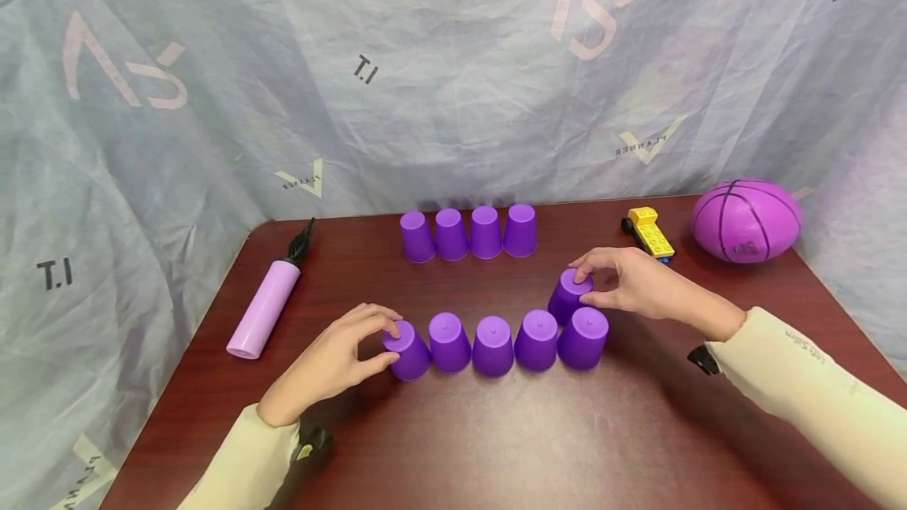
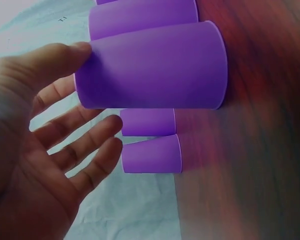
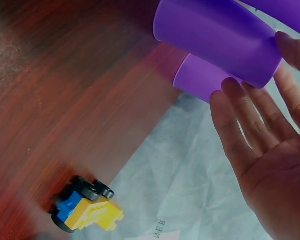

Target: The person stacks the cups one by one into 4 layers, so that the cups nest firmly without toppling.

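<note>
Several upside-down purple cups stand in a front row, such as the middle cup (image 1: 493, 346). At the row's left end my left hand (image 1: 338, 352) pinches the leftmost cup (image 1: 411, 352) near its upturned base, thumb in front; the left wrist view shows this cup (image 2: 155, 70) upright with the other fingers spread behind. My right hand (image 1: 631, 286) pinches another purple cup (image 1: 567, 297) by its top, just behind the rightmost front cup (image 1: 584, 341), which partly hides it. In the right wrist view, the thumb and fingers lie at the narrow end of that cup (image 3: 220, 40).
A back row of several upside-down purple cups (image 1: 485, 234) stands near the curtain (image 1: 439, 124). A lilac hand pump (image 1: 265, 305) lies at left. Toward the right rear are a yellow toy-brick vehicle (image 1: 652, 234) and a purple ball (image 1: 747, 223), all on the brown table (image 1: 482, 447).
</note>
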